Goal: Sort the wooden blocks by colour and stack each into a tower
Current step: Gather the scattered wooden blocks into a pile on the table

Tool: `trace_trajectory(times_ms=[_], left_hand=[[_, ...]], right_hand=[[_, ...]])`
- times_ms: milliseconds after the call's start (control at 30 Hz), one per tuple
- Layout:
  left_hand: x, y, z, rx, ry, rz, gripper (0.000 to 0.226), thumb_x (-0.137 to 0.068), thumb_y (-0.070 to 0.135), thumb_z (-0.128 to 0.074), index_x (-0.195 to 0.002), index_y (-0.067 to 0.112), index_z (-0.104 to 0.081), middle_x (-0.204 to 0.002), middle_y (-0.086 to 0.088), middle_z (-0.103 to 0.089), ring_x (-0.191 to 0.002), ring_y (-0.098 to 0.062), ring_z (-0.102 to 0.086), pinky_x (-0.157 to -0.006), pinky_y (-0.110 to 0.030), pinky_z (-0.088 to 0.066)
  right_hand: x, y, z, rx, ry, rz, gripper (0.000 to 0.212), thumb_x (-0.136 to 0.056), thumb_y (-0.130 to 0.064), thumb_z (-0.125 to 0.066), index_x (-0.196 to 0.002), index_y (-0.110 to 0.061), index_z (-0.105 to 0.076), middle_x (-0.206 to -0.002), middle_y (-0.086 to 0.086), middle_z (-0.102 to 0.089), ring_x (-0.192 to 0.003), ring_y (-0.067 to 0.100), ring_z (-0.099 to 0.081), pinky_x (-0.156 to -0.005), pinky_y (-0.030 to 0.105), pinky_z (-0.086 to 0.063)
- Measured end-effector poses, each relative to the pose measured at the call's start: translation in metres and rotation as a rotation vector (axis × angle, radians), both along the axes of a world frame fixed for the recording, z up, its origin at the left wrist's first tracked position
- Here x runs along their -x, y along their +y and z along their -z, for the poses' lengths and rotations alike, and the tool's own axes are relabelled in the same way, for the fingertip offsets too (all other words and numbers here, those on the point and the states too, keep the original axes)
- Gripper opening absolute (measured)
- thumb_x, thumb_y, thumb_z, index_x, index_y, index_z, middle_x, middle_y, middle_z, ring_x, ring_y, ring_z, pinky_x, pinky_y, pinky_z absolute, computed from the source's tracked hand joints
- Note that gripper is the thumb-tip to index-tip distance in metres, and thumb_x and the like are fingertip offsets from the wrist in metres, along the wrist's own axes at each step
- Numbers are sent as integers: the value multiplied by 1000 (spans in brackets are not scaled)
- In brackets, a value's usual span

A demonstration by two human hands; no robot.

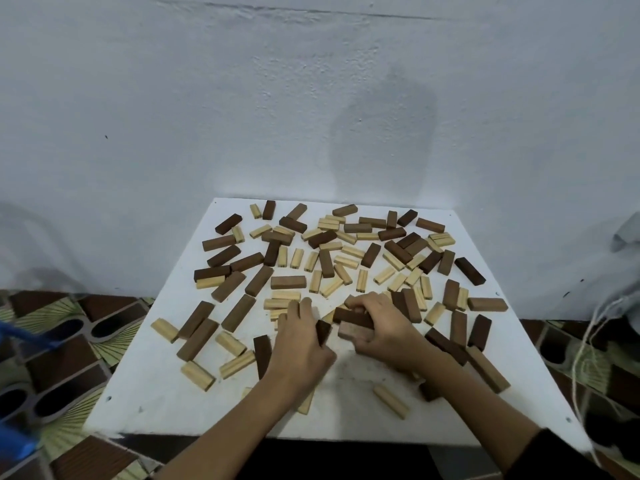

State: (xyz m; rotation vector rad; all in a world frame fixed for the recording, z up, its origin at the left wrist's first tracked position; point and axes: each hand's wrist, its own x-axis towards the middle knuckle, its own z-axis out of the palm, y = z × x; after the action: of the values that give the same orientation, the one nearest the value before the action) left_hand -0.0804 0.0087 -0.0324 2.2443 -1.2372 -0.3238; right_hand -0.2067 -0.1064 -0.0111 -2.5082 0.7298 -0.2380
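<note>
Gripping a dark block (323, 331), left hand (301, 336), right hand (384, 327) clutching brown blocks (353, 323)

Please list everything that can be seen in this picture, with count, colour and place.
dark blocks: many, dark brown, scattered on board
mid-brown blocks: many, scattered on board
pale blocks: many, light wood, scattered on board
board: one, white, on floor by wall
floor covering: patterned, brown and green, around board
string: pale, at right
left hand: grip on a dark block
right hand: grip on dark and mid-brown blocks
</note>
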Motion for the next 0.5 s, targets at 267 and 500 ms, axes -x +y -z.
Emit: trace_trajectory(times_ms=[267,500], left_hand=[[-40,-98,-23,106,-58,6,73,-79,21,-70,-139,5,-30,-133,-15,-39,-121,-28,-38,-99,-35,-37],[-60,-134,-11,79,-47,85,62,-83,21,-65,-136,9,-35,-136,-12,-39,-124,-28,-39,-98,-36,-39]], right_hand=[[-45,-86,-4,40,-95,313,51,-74,-23,-71,-119,-8,-51,-112,6,-50,-108,22,-45,-85,28,-40],[-71,-115,13,186,-31,412,51,-85,-31,-63,-128,-8,-47,-125,11,-48,-117,28,-41,-94,39,-39]])
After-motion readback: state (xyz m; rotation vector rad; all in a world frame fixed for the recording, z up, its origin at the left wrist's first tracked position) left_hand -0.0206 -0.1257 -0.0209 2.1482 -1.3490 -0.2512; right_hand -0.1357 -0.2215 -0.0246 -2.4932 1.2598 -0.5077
